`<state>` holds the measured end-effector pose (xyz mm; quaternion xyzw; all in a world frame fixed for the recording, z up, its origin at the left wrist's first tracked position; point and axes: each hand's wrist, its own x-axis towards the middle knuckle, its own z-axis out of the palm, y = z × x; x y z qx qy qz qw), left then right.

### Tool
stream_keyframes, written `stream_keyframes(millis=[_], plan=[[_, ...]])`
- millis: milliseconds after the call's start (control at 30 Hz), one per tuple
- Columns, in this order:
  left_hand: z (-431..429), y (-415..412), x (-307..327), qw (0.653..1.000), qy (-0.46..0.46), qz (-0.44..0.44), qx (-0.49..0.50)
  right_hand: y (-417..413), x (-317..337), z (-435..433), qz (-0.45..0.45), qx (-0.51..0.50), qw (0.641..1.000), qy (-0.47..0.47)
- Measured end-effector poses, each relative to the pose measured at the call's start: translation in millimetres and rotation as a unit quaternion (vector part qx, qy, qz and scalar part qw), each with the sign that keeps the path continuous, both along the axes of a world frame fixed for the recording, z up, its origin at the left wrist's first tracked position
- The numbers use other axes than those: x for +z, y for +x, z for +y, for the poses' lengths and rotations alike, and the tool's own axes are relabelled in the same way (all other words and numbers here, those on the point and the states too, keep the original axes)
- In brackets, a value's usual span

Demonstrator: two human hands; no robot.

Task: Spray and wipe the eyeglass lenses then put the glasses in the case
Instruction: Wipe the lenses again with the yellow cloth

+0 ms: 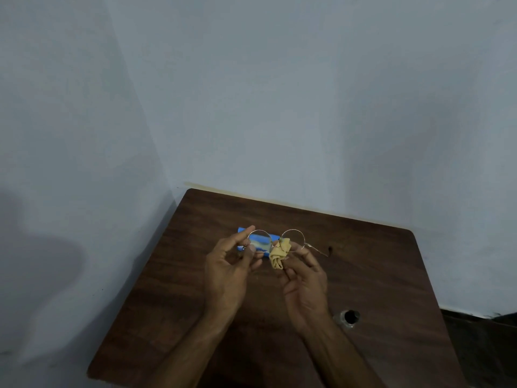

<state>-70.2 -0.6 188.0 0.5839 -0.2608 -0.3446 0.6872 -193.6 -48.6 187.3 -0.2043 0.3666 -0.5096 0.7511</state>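
Note:
Round thin-wire eyeglasses (pixel 297 232) are held up above the dark wooden table (pixel 363 275). My left hand (pixel 226 273) pinches the rim of the left lens between thumb and fingers. My right hand (pixel 305 287) holds a crumpled yellow cloth (pixel 278 256) against the right lens near the bridge. One temple arm sticks out to the right. A blue case (pixel 261 243) lies on the table behind the glasses, partly hidden by my left hand and seen through the left lens. No spray bottle is in view.
The table stands in a corner against pale blue-grey walls. A round hole with a metal rim (pixel 349 317) is in the tabletop at my right wrist. A small dark mark (pixel 330 249) lies right of the glasses. Dark floor (pixel 489 345) shows at the right.

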Motion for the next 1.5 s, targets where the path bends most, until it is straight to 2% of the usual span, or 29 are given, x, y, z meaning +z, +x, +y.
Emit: stream_keyframes(millis=[133, 333, 433, 500, 600, 700, 933, 1100, 1200, 1333, 1500], plan=[[0.7, -3.5, 2.2, 0.999, 0.011, 0.025, 0.021, 8.2, -3.5, -0.7, -0.021, 0.042, 0.998, 0.033], [-1.9, 1.0, 7.2, 0.998, 0.033, 0.05, 0.029, 15.9, 4.6, -4.6, -0.061, 0.131, 0.99, -0.005], [-1.5, -1.2, 7.1, 0.997, 0.039, 0.049, 0.036, 13.1, 3.5, -6.8, -0.082, 0.18, 0.979, 0.054], [-1.8, -1.1, 5.3, 0.997, 0.047, 0.051, 0.034, 13.0, 1.2, -9.5, -0.072, 0.209, 0.974, 0.055], [-0.8, -0.6, 3.1, 0.997, 0.051, 0.046, 0.024, 11.0, -17.3, -22.7, -0.055, 0.182, 0.982, 0.01], [0.5, -2.0, 1.1, 0.997, 0.062, 0.047, 0.021, 4.6, -22.2, -30.0, -0.095, 0.18, 0.979, 0.013], [-5.5, -10.0, -3.6, 0.994, 0.069, 0.073, 0.034, 16.5, -27.5, -22.0, -0.089, 0.188, 0.973, 0.103], [-4.6, -10.8, -6.6, 0.993, 0.071, 0.061, 0.066, 18.9, -34.9, -25.1, -0.104, 0.224, 0.966, 0.078], [-4.8, -7.1, -6.0, 0.994, 0.069, 0.041, 0.08, 13.6, -38.3, -29.5, -0.123, 0.204, 0.969, 0.066], [-5.5, 4.6, -9.8, 0.99, 0.082, 0.061, 0.096, -1.8, -44.8, -42.2, -0.127, 0.174, 0.976, 0.032], [-4.4, 6.5, -15.3, 0.989, 0.108, 0.06, 0.079, -21.8, -41.4, -55.4, -0.108, 0.144, 0.983, 0.021]])
